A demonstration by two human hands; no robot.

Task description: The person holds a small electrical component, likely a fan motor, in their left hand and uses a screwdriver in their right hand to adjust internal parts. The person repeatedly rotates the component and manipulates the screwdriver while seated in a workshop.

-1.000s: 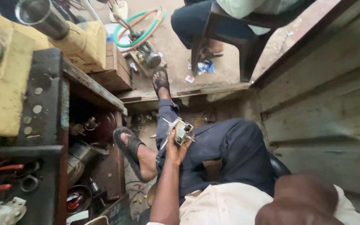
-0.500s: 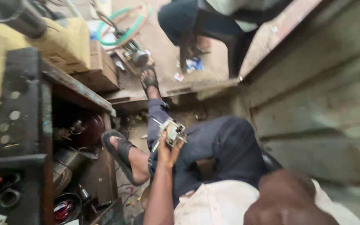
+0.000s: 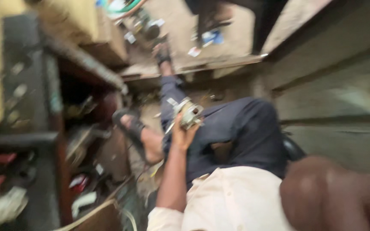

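Big picture first: the plank wall [image 3: 343, 85] fills my right side, and the dark metal rack [image 3: 31, 85] stands on my left, its shelves crammed with blurred odds and ends, some red, some pale. Ahead is the dusty floor [image 3: 180, 25], littered with scraps, and another person's dark legs [image 3: 232, 17] are just in view at the top edge.

Now me: cream shirt [image 3: 228, 196] at the bottom, dark trousers [image 3: 236, 132] stretched out in front, one foot in a black sandal [image 3: 129, 126] propped near the rack, the other foot further out by the step.

Down to the work. My left hand [image 3: 184, 136] is up over my lap, fingers wrapped and pressed together around a small metal assembly [image 3: 190, 113], greyish with a pale strip sticking out on the rack side. It sits in my palm, raised above my thigh, touching nothing else. My right hand is out of view, so I can't say what it is doing.

How far along? My read is mid-job: the assembly is in hand, not set down or fitted anywhere, and no tool is on it. The view is smeared, so I can't tell whether any part of it is loosened, removed or attached. Whatever fitting or fixing it needs looks yet to be finished.
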